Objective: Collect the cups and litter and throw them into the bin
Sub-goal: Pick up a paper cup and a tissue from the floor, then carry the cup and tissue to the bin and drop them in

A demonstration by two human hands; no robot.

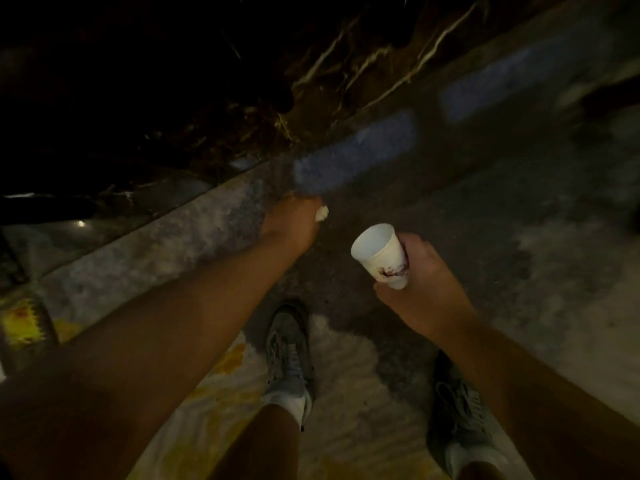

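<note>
My right hand (420, 282) grips a white paper cup (381, 254) with a dark red mark on its side; the cup lies tilted, mouth toward the upper left, empty inside. My left hand (294, 223) reaches down to the pavement beside the kerb, fingers curled on a small crumpled white scrap of litter (322, 213) that pokes out at the fingertips. No bin shows in the view.
It is dark and blurred. A concrete kerb (180, 240) with blue painted sections (353, 154) runs diagonally; behind it lie dark soil and dry plant debris (311, 91). My two grey sneakers (287, 355) stand on the asphalt. Yellow paint (20, 323) marks the left edge.
</note>
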